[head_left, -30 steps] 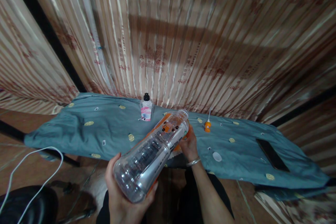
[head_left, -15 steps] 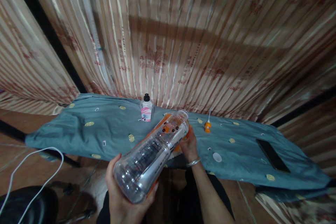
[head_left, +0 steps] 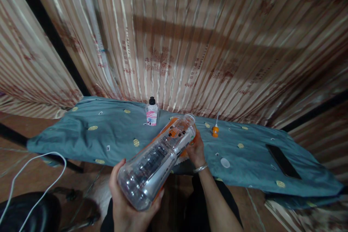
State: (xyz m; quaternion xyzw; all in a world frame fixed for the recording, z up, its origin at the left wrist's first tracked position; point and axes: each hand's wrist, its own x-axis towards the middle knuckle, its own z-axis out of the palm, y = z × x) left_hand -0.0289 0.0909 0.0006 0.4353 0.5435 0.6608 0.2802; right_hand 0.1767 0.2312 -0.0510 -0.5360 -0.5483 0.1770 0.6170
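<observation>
Your left hand point(head_left: 130, 203) cups the wide base of the clear bottle point(head_left: 146, 172), thumb on the left side and fingers curled round under the right, pressed to the plastic. That low hold likely carries most of the weight. Your right hand point(head_left: 196, 148) closes on the narrower end from the right; its fingers are mostly hidden behind the bottle, so how firmly they pinch you cannot tell. Held at both ends, the bottle should neither roll nor swing.

It lies aslant in front of you, above the near edge of the bench point(head_left: 119, 130), base near and left, mouth far and right. That tilt turns its side up to you, perhaps so you can see it better. The mouth seems to have no cap. An orange patch point(head_left: 182, 156) shows behind it; whether it is label or a separate thing is unclear.

Your bracelet point(head_left: 200, 168) sits at the right wrist, apart from the bottle.

Beyond, a small bottle point(head_left: 151, 115) with a black top stands upright at the far side, left of the mouth. An orange dropper point(head_left: 215, 131) stands to the right, its thin white tip up; standing like that, both look easy to pick up. A white disc point(head_left: 225, 162) lies nearer, and the phone point(head_left: 283, 161) lies flat farther right, well apart from your hands, probably to be out of their way.
</observation>
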